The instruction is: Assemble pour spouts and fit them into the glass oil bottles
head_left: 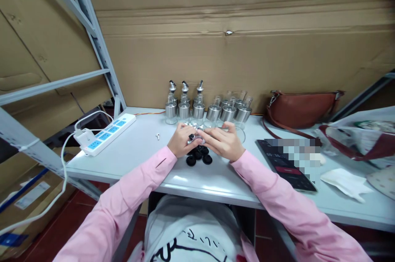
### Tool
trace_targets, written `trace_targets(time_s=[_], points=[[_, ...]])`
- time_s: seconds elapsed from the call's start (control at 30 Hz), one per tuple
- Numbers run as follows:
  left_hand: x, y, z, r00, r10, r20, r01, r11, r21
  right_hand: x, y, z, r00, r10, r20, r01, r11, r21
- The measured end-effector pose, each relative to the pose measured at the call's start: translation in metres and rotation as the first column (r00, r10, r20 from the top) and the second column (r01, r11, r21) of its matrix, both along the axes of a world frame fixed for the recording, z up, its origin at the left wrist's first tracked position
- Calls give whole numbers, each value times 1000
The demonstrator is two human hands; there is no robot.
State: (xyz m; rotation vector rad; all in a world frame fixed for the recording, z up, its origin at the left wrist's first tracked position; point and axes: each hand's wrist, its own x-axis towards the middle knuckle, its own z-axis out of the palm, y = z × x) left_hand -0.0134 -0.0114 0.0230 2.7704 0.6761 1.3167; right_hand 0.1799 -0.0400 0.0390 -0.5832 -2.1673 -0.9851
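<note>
Both my hands meet at the middle of the white table [138, 150]. My left hand [180, 140] is closed round a small black cap and a metal-and-glass piece. My right hand [224, 143] is curled over the same glass bottle [197, 137], which lies mostly hidden between the fingers. Several black round caps [199, 156] lie on the table just in front of my hands. Behind them stand three oil bottles with metal spouts [184, 103] and three steel-banded glass bottles without spouts [228, 111].
A white power strip [106, 133] with a cable lies at the left. A brown leather bag [300, 107] sits at the back right, a dark tablet-like device [286, 163] and a white tissue [344, 183] at the right. Cardboard sheets cover the wall behind.
</note>
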Motion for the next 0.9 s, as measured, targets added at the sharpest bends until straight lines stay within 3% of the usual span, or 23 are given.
trace_targets(time_s=[0.1,0.3,0.5,0.9], points=[[1,-1,3,998,-60,9,60,998,-24,0,1,-1,1000,0,0,0,1000,-14],[4,-4,9,995,-93,19,90,989,118,1,4,5,998,-39,-47,39,999,0],[6,-11,8,989,-113,90,107,991,76,0,5,6,995,36,-96,-34,999,28],[3,-13,10,996,-88,20,78,952,297,3,3,9,993,118,-27,-118,993,18]])
